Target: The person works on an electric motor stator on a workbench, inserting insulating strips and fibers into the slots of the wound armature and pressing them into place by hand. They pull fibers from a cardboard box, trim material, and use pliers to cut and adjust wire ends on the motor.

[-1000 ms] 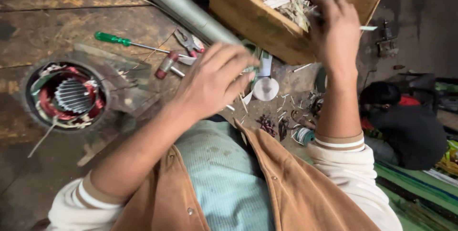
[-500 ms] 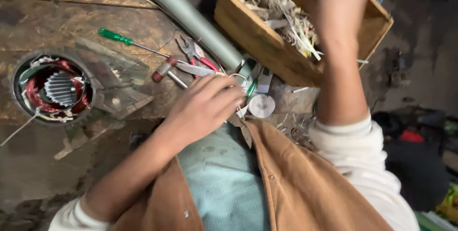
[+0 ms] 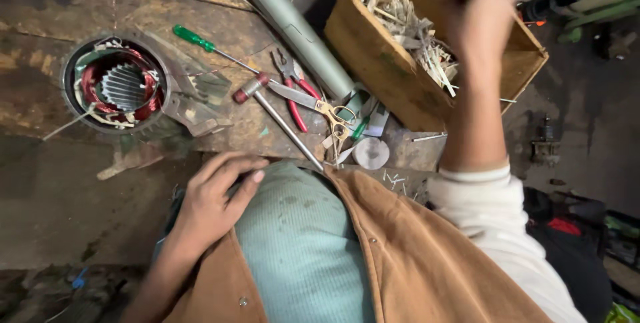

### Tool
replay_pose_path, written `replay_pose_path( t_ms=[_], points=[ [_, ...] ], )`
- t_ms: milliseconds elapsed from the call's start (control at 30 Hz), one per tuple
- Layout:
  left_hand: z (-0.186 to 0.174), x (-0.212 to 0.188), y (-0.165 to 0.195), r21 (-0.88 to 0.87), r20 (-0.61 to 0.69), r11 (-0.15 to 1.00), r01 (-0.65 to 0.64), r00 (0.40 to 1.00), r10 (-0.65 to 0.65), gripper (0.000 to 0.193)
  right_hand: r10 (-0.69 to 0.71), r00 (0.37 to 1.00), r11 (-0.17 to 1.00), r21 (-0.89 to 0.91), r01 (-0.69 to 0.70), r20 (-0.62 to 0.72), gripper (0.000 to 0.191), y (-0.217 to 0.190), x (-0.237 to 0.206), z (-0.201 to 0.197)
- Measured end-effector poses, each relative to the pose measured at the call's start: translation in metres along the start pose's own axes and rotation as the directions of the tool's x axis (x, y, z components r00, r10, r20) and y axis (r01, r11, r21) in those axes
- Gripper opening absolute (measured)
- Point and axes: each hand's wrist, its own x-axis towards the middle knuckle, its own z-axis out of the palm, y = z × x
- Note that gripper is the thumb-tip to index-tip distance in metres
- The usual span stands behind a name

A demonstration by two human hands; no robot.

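Vest edge nearest, with the left hand (image 3: 213, 196) laid on it, fingers loosely curled and gripping nothing visible. Best left parked there, clear of the hammer (image 3: 267, 106), scissors (image 3: 320, 106) and red-handled pliers (image 3: 293, 90) scattered just beyond on the desk (image 3: 53, 196). Further left, a wound motor stator (image 3: 117, 86) beside a green screwdriver (image 3: 200, 42); no need to disturb either.

Farther out, inside the wooden box (image 3: 373, 63), the right hand (image 3: 477, 23), hovering over the pale strips (image 3: 413, 23). Too blurred to tell whether pinching a strip or spread. Probably wise to slow down, pick one strip from the top of the tangle, pinch near its end and lift straight up, so as not to drag a clump over the rim. Worth steadying the box too, tilted as it looks against the grey tube (image 3: 297, 30).

Compared with half a second ago: left hand drawn back from the scissors to the vest; right hand lower, down towards the strips.
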Motion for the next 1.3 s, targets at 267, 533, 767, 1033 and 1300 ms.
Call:
replay_pose_path(
  t_ms=[267,533,767,1033,1300],
  points=[
    [-0.026,-0.021,-0.010,-0.042,-0.115,0.998,0.057,0.991,-0.061,0.018,0.424,0.905,0.637,0.707,-0.308,0.013,0.007,-0.079,-0.090,-0.062],
    [-0.052,0.007,-0.017,-0.561,0.105,0.809,0.173,0.985,-0.138,0.049,0.240,0.925,0.542,0.750,-0.379,0.295,0.007,-0.233,-0.136,-0.032],
    [-0.089,0.008,-0.031,-0.499,0.096,0.853,0.154,0.988,-0.122,0.021,-0.029,0.968,0.880,0.465,-0.093,0.249,0.027,-0.307,-0.135,-0.022],
    [-0.112,-0.011,-0.059,-0.444,0.126,0.892,0.079,0.992,-0.026,0.019,0.049,0.922,0.842,0.480,-0.245,0.384,0.016,-0.338,-0.150,-0.003],
    [-0.127,-0.026,-0.088,-0.405,0.219,0.899,0.166,0.972,-0.081,0.029,0.311,0.939,0.864,0.368,-0.344,0.147,0.010,-0.382,-0.153,0.011]
  ],
)
